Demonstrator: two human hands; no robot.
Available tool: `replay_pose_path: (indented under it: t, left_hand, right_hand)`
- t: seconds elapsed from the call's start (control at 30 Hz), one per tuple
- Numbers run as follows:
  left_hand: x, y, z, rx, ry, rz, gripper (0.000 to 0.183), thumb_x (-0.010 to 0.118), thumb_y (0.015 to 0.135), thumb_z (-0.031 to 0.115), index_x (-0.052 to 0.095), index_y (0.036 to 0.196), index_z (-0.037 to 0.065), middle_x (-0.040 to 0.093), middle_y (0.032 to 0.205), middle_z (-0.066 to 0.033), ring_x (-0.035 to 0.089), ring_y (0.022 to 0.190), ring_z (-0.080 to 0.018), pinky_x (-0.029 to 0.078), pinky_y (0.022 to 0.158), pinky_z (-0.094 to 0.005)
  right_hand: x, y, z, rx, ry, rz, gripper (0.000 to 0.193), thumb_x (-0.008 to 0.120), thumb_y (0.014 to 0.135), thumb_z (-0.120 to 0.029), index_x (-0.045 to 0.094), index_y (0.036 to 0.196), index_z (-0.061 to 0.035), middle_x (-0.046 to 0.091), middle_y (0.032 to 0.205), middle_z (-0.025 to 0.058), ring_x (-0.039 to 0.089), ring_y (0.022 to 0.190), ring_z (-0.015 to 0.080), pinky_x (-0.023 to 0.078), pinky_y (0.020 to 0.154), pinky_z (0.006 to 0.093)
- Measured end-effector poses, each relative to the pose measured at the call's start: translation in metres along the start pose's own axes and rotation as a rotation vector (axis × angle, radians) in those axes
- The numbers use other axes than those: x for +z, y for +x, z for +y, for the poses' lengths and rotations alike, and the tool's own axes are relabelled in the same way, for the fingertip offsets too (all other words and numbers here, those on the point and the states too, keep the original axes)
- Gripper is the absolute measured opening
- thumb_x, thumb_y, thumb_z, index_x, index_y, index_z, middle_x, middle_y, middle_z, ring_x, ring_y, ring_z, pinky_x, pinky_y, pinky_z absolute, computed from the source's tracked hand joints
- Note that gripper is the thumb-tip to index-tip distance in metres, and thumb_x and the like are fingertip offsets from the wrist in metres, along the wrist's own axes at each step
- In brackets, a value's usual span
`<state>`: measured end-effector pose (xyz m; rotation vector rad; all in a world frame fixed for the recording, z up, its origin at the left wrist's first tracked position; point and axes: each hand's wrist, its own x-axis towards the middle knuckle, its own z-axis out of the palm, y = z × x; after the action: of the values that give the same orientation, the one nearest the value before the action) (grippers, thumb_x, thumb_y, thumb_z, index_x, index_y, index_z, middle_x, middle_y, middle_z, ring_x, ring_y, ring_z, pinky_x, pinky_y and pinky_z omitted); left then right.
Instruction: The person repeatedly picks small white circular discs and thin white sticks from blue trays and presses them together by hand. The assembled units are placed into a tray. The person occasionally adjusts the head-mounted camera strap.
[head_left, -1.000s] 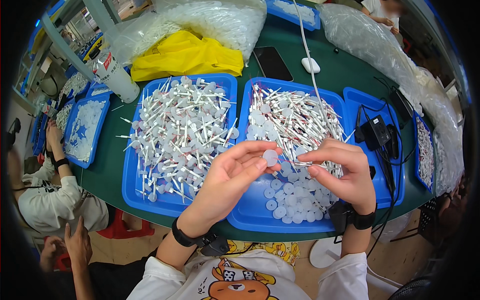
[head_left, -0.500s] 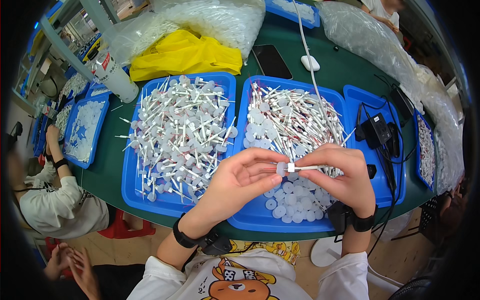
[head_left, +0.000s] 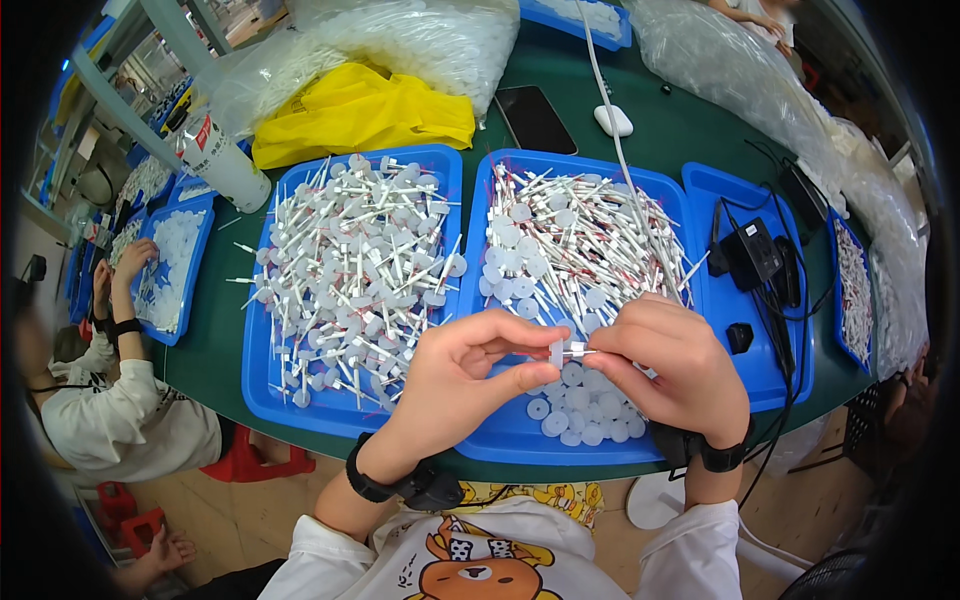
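Over the front of the middle blue tray (head_left: 500,432), my two hands meet at one small part. My left hand (head_left: 455,372) pinches a translucent white disc (head_left: 557,354) between thumb and forefinger. My right hand (head_left: 680,365) is closed on a thin white stick piece (head_left: 577,349), whose end meets the disc; most of it is hidden by the fingers. Beneath my hands lie loose discs (head_left: 590,404). Behind them is a heap of white stick pieces with red wires (head_left: 590,235).
On the left, a blue tray (head_left: 262,398) holds sticks with discs on them. A right tray (head_left: 700,190) carries black cables and adapters. Farther back are a yellow bag (head_left: 365,118), phone (head_left: 537,120), white case (head_left: 613,121) and bottle (head_left: 222,165). A co-worker's hand (head_left: 135,258) reaches into another tray.
My right fingers have shifted slightly and closed farther around the stick piece, so less of it shows. The co-worker's hand on the left has moved over a tray of white pieces.
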<state>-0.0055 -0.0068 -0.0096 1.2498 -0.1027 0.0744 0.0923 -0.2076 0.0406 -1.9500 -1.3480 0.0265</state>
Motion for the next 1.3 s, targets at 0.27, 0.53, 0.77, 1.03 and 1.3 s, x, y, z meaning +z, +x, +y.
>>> replay_pose_path:
  t: [0.27, 0.53, 0.77, 1.03, 1.3]
  left_hand:
    - [0.004, 0.001, 0.002, 0.161, 0.357, 0.034, 0.024, 0.075, 0.080, -0.006, 0.071, 0.103, -0.003, 0.072, 0.107, -0.0149, 0.069, 0.099, -0.0191, 0.055, 0.087, -0.0300]
    - [0.004, -0.001, 0.003, 0.086, 0.193, -0.028, 0.025, 0.075, 0.079, -0.007, 0.070, 0.104, -0.004, 0.071, 0.107, -0.0171, 0.068, 0.101, -0.0200, 0.055, 0.087, -0.0304]
    - [0.004, -0.012, 0.013, 0.114, 0.429, 0.064, 0.027, 0.075, 0.080, -0.005, 0.068, 0.106, -0.003, 0.070, 0.106, -0.0137, 0.067, 0.098, -0.0183, 0.054, 0.085, -0.0301]
    - [-0.032, -0.051, 0.066, 0.134, 1.088, 0.460, 0.033, 0.077, 0.076, 0.001, 0.068, 0.108, 0.002, 0.069, 0.104, -0.0115, 0.065, 0.093, -0.0230, 0.050, 0.084, -0.0320]
    - [-0.042, -0.045, 0.064, 0.251, 1.324, 0.286, 0.031, 0.074, 0.078, 0.002, 0.066, 0.109, 0.003, 0.066, 0.107, -0.0131, 0.061, 0.103, -0.0313, 0.048, 0.090, -0.0376]
  right_hand:
    - [-0.003, 0.000, 0.000, 0.096, 0.198, -0.098, 0.007, 0.069, 0.085, -0.004, 0.064, 0.084, 0.0004, 0.056, 0.068, 0.0102, 0.055, 0.060, 0.0263, 0.043, 0.055, 0.0354]
    - [-0.008, 0.001, -0.002, 0.205, 0.427, -0.170, 0.004, 0.068, 0.085, -0.002, 0.069, 0.087, 0.0010, 0.067, 0.075, 0.0100, 0.062, 0.063, 0.0210, 0.045, 0.056, 0.0297]
    - [0.000, 0.003, 0.009, 0.199, 0.397, -0.150, 0.011, 0.066, 0.090, -0.009, 0.069, 0.094, 0.0010, 0.067, 0.079, 0.0099, 0.062, 0.066, 0.0192, 0.048, 0.061, 0.0286]
    - [-0.003, 0.005, 0.010, 0.302, 0.323, -0.024, 0.013, 0.061, 0.092, -0.007, 0.069, 0.098, 0.0003, 0.068, 0.084, 0.0075, 0.065, 0.077, 0.0139, 0.049, 0.069, 0.0271]
    - [-0.003, 0.006, 0.012, 0.278, 0.313, -0.037, 0.012, 0.060, 0.092, -0.007, 0.069, 0.095, 0.0010, 0.068, 0.083, 0.0075, 0.065, 0.074, 0.0139, 0.049, 0.068, 0.0273]
